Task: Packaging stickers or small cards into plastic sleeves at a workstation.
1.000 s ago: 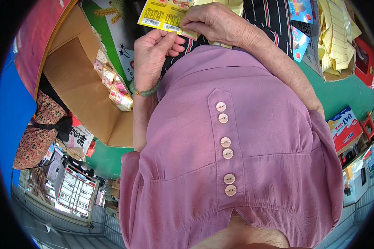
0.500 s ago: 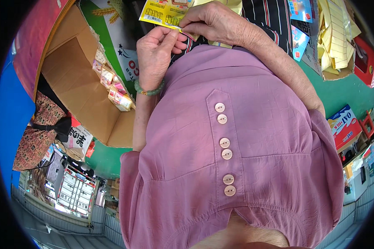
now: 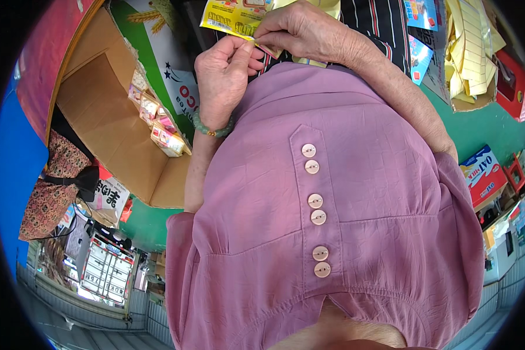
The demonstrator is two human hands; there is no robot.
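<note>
At the top edge, over my striped lap, I hold a flat yellow printed packet (image 3: 230,17) with both hands. My left hand (image 3: 226,69), a green bead bracelet at its wrist, is closed with thumb and fingertips pinching the packet's near edge. Close against it, my right hand (image 3: 300,30) pinches the same edge, its fingers curled together. A small pink-and-yellow flap shows just below the fingertips. The upper part of the packet runs out of the picture, and my right hand covers its right side.
An open cardboard box (image 3: 108,99) stands at left, with several small pink-and-white packs (image 3: 151,111) along its inner side. At the upper right, another carton holds folded yellow sheets (image 3: 469,49). Blue packets (image 3: 420,58) lie near it. A red-and-blue box (image 3: 485,178) sits at far right.
The yellow packet has shifted slightly right, and my left hand has moved a little with it. Both hands keep pinching the near edge.
</note>
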